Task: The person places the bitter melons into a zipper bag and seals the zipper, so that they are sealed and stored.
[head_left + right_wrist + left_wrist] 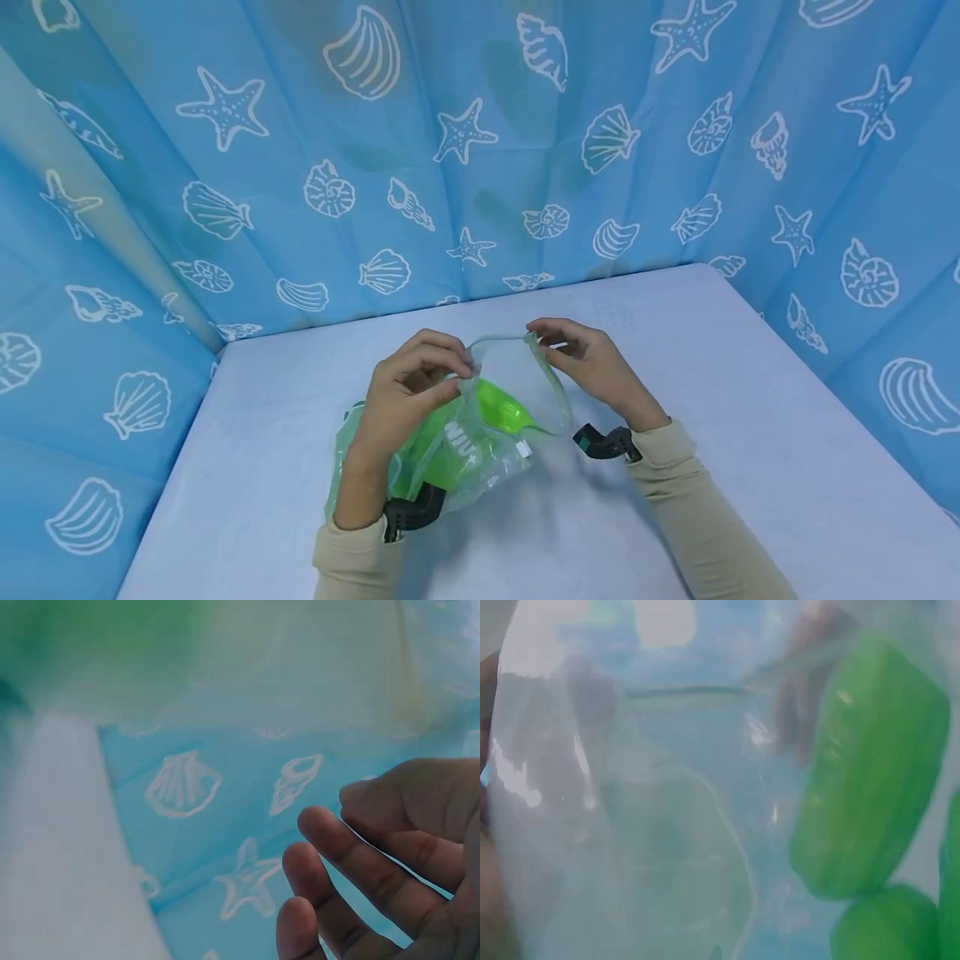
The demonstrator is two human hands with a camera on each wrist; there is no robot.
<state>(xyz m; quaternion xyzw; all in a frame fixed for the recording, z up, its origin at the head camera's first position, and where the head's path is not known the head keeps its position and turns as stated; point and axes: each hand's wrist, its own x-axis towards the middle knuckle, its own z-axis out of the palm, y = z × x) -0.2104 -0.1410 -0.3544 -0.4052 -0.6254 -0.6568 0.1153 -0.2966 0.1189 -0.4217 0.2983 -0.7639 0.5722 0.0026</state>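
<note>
A clear plastic bag (483, 479) with a pale green rim and white print stands tilted on the table, its mouth spread between both hands. A small white slider (522, 449) sits on its rim. Inside are bright green, rounded long objects (501, 406); the left wrist view shows one green piece (877, 765) through the film, their exact kind unclear. My left hand (408, 387) pinches the left side of the mouth with thumb and fingers. My right hand (588, 358) pinches the rim's far right corner. In the right wrist view, the bag is blurred above the right fingers (375, 877).
A white-covered table (675, 367) lies under the bag. Blue curtains (465, 200) with white shells and starfish surround its back and sides. Each wrist carries a black camera mount, such as the right one (603, 442).
</note>
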